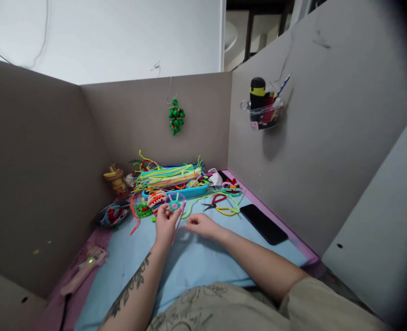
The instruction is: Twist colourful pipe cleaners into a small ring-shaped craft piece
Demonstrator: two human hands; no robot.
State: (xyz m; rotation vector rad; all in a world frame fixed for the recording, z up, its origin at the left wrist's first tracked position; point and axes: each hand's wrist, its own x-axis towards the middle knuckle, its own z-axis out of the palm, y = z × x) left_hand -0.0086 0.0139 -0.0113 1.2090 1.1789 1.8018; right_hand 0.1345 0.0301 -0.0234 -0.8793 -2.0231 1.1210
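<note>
Left of the scissors (pixel 214 205), my left hand (pixel 166 221) pinches a teal-and-purple pipe-cleaner wheel (pixel 174 205), its pink tail (pixel 178 224) angling bodyward. Right hand (pixel 201 225) is nearer the scissors, loosely curled; can't tell if it's holding anything.

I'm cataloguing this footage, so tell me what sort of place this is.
Probably a small craft workstation: grey partitions stand around a blue-covered table holding a bundle of colourful fuzzy stems and scissors.
</note>
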